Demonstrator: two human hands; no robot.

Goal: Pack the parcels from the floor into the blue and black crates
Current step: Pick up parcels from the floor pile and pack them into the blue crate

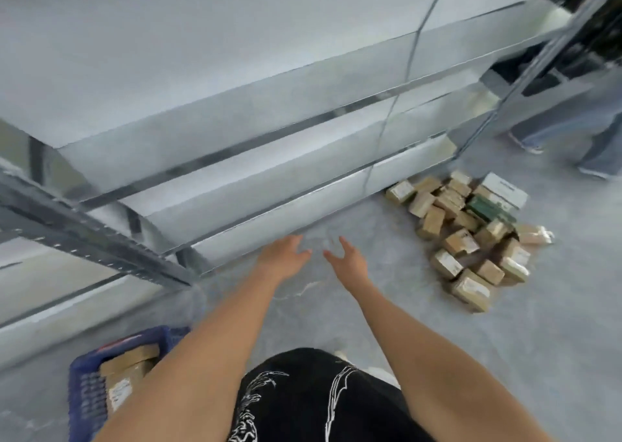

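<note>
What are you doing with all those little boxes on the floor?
A person is packing them into crates. Both the left hand and the right hand are open, empty and stretched out over the grey floor. The heap of small brown cardboard parcels lies off to the right beside the grey metal shelving, untouched. The blue plastic crate at the lower left already holds a few parcels.

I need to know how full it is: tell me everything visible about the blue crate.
The blue crate sits on the grey floor at lower left, partly hidden by the person's left forearm. It looks like plastic, with a perforated side wall and a thick rim. Inside lie brown parcels, some with white labels, reaching near the rim. Neither hand touches it.
</note>
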